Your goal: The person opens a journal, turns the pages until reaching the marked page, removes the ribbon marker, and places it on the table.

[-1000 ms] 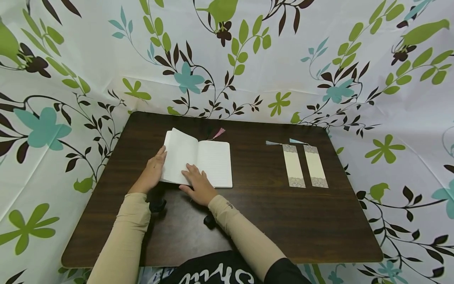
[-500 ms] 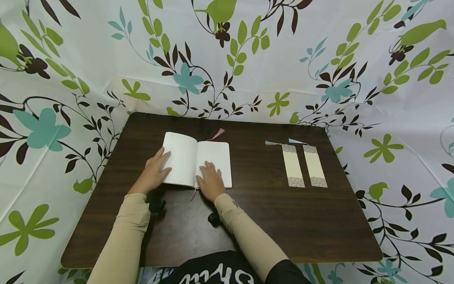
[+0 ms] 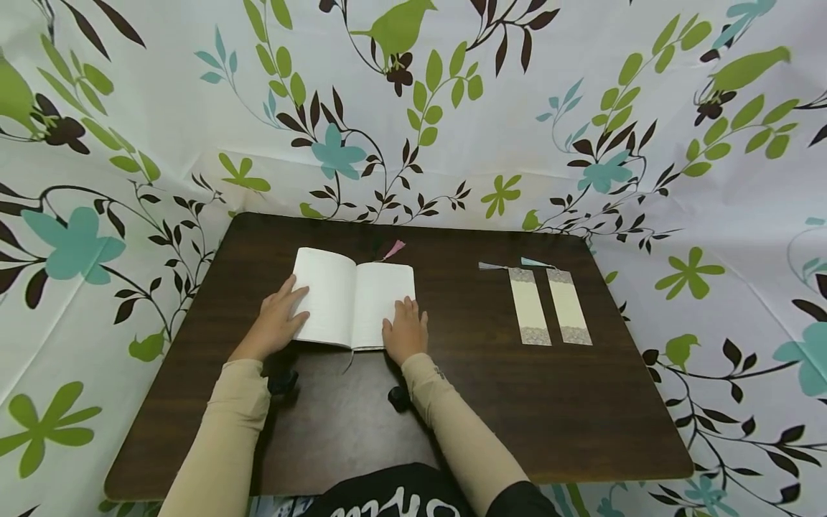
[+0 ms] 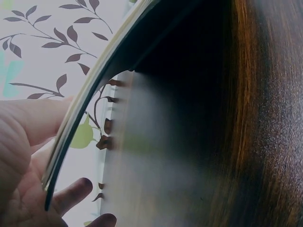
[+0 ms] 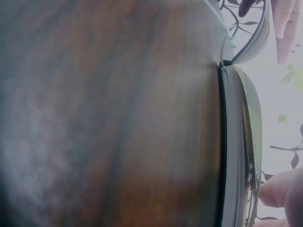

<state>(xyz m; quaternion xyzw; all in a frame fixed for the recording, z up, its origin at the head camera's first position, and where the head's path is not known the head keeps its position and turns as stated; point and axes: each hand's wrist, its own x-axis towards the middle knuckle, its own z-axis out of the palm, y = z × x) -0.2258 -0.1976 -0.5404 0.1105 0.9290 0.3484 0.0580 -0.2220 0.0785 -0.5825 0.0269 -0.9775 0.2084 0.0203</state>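
Note:
An open notebook with pale lined pages lies on the dark wooden table. My left hand grips its left side, thumb over the page and other fingers under the cover. Seen from the left wrist, that dark cover is raised and curves between thumb and fingers. My right hand rests with extended fingers on the lower right page. In the right wrist view, a fingertip is right at the page edges. A pink tassel sticks out at the notebook's top, and a thin ribbon hangs from its spine.
To the right lie two cream bookmarks, a left one and a right one, with bluish tassels pointing away from me. Black wrist cameras sit under both wrists. A leaf-patterned cloth hangs behind the table.
My right hand has slid rightward from the left page across the spine to the right page's edge. The lifted left leaf has settled flat, and my left thumb now lies over the left page.

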